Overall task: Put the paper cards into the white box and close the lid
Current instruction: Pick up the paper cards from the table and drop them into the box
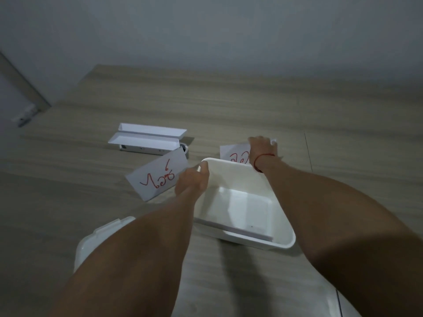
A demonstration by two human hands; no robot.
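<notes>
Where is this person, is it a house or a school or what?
Probably a plain room at home or in an office, hard to say which. You can see a wood-pattern table against a bare grey wall, with a white box, its lid and paper cards on it.

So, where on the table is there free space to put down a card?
The table is bare behind the long box up to the wall, and right of the white box. It is crowded around the left hand, both cards and the lid.
</notes>
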